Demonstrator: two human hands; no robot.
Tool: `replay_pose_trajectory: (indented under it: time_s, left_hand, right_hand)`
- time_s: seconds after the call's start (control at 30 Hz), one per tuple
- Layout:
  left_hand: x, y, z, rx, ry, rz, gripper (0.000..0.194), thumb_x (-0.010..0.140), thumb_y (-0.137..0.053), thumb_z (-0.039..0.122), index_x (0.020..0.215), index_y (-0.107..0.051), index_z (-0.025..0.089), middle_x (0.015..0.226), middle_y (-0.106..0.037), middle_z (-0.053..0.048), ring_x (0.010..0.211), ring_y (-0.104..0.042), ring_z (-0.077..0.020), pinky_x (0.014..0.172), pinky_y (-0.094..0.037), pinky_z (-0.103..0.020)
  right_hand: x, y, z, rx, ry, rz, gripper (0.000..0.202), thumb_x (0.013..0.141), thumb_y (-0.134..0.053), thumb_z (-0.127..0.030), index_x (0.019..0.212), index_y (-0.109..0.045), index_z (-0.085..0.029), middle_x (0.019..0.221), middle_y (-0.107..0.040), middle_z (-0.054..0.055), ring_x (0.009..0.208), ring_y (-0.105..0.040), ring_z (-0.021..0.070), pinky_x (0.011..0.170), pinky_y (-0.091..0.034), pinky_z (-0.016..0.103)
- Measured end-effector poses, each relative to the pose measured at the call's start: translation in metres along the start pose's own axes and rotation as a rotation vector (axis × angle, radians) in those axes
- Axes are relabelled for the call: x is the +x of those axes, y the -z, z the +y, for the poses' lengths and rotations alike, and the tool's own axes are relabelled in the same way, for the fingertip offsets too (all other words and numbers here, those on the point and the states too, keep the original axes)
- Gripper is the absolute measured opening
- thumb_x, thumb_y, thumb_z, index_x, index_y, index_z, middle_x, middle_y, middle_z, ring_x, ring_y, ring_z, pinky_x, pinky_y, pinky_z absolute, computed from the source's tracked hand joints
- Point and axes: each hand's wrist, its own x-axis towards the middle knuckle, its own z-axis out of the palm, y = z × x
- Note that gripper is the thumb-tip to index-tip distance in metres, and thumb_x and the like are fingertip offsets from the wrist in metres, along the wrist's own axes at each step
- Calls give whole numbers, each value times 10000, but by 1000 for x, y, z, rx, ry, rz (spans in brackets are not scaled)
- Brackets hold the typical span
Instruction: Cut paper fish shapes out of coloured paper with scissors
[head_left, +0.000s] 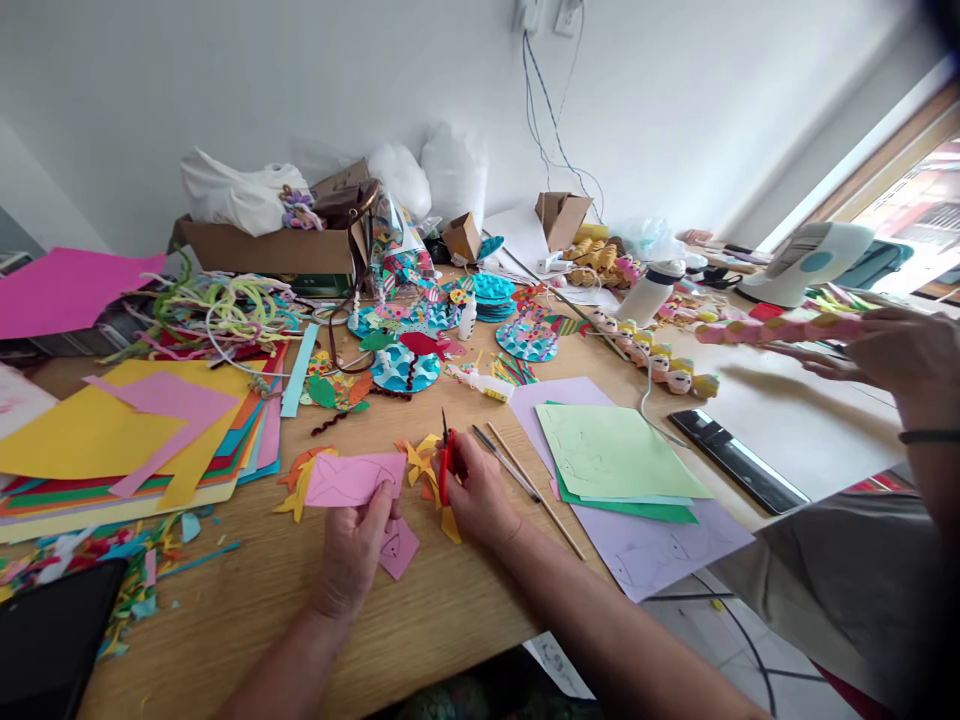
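Note:
My left hand point(356, 550) pinches a pink paper piece point(346, 480) with a fish outline drawn on it. Below it, a second pink piece point(399, 548) with a drawn eye shows beside my fingers. My right hand point(480, 490) is wrapped round the red-handled scissors point(447, 468), whose dark blades point away from me, to the right of the pink paper and apart from it. Yellow and orange paper scraps point(421, 462) lie between my hands. A pen point(504, 462) and a thin wooden stick point(536, 492) rest just right of my right hand.
Stacked coloured paper point(142, 430) lies left, above small scraps point(142, 570) and a dark device point(56, 630). Green sheets point(619, 450) and a phone point(739, 460) lie right. Paper decorations point(405, 368) stand behind. At far right, another person's hand point(900, 350) holds a pink-yellow twisted strip point(780, 329).

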Motion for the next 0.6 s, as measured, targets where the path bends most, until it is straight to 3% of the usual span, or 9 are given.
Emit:
replay_pose_trajectory:
  time_s: [0.23, 0.4, 0.6]
  left_hand:
    - [-4, -1, 4, -47, 141, -12, 227, 646, -638, 386, 500, -580, 222, 459, -570, -2, 436, -526, -159, 447, -460, -277]
    - [-4, 1, 1, -118, 150, -2, 228, 645, -656, 373, 494, -580, 219, 468, -570, 6, 440, -516, -147, 438, -440, -262]
    - [2, 1, 4, -313, 232, 17, 221, 623, -687, 334, 507, -553, 202, 444, -521, 40, 420, -457, -106, 414, -377, -226]
  right_hand:
    - [1, 3, 0, -53, 17, -8, 123, 832, -491, -216, 734, -416, -227, 576, -442, -48, 491, -356, 111, 484, -285, 225]
    - [1, 0, 3, 2, -56, -35, 80, 803, -507, -226, 750, -447, -223, 604, -472, -38, 521, -388, 118, 502, -306, 230]
    - [5, -1, -7, 358, -287, -83, 201, 779, -633, -347, 790, -477, -221, 675, -539, -28, 582, -488, 123, 529, -409, 232]
